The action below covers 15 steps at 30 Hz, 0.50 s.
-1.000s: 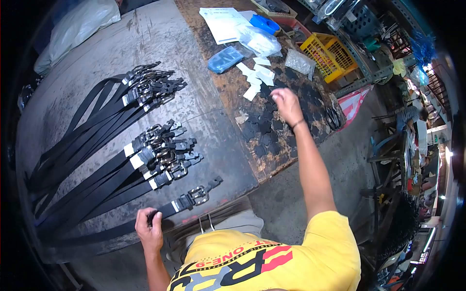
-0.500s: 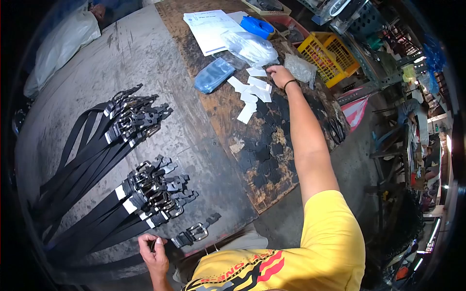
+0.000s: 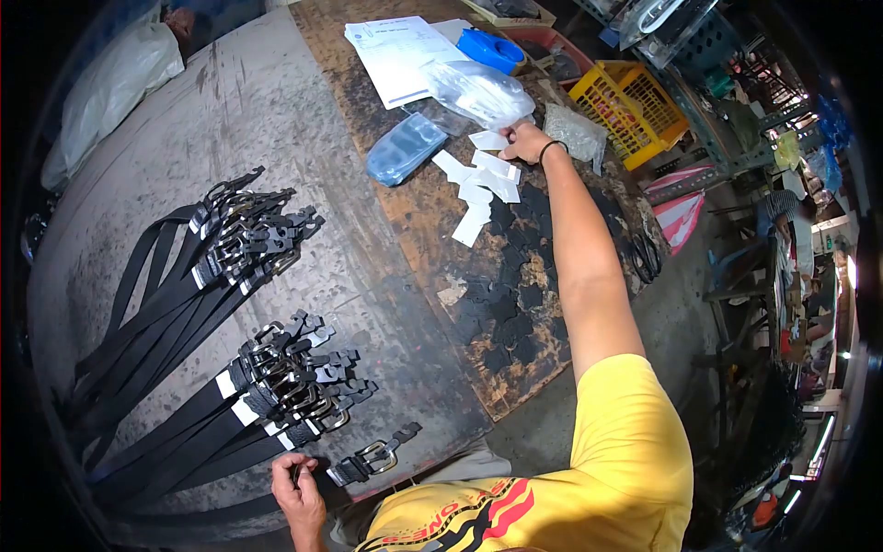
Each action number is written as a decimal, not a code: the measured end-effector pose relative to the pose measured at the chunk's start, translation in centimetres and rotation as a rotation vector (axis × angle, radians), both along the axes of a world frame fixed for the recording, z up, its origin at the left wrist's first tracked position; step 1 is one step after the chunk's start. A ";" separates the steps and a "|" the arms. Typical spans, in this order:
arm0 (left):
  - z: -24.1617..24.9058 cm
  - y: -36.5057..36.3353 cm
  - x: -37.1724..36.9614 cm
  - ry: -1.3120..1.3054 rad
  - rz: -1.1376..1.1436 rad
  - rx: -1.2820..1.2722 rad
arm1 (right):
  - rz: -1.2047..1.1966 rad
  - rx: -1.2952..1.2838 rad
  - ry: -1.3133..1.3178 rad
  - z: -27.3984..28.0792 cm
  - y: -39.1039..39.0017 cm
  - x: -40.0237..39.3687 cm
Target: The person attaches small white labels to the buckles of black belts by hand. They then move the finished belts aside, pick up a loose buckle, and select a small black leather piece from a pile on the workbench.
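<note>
My right hand (image 3: 524, 143) reaches to the upper middle of the table, its fingers pinched at the edge of the white paper pieces (image 3: 495, 175); whatever is between them is too small to name. At the bottom, my left hand (image 3: 298, 482) is closed round a black belt, beside the belt's buckle end (image 3: 368, 460). Just above it lies a bundle of black belts (image 3: 299, 377) with metal buckles and white tags. A second belt bundle (image 3: 248, 235) rests farther up on the left.
Near the papers are a blue plastic packet (image 3: 405, 147), clear bags (image 3: 483, 92), printed sheets (image 3: 395, 55) and a blue tape roll (image 3: 489, 50). Black scraps (image 3: 501, 304) and scissors (image 3: 646, 258) lie nearer me. A yellow crate (image 3: 625, 110) stands at the upper right.
My right hand has shifted slightly left and down along the paper pieces, its fingers now at their edge. My left hand has moved slightly right and down.
</note>
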<state>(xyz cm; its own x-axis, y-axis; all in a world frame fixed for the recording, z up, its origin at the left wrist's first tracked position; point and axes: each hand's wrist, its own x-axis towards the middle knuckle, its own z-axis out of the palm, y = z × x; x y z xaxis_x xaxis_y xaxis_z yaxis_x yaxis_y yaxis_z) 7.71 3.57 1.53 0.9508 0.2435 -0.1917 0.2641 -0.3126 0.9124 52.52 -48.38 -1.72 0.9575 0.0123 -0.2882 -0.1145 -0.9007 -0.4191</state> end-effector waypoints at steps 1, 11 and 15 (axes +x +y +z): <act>0.0 0.0 0.0 0.001 -0.023 0.027 | -0.010 0.036 -0.153 -0.6 -0.3 -0.1; -0.2 -0.1 -0.3 0.009 0.030 0.088 | -0.002 -0.033 0.054 2.5 0.5 -0.5; -0.3 0.0 0.0 0.029 -0.026 0.064 | 0.033 -0.030 0.040 2.3 0.3 -0.3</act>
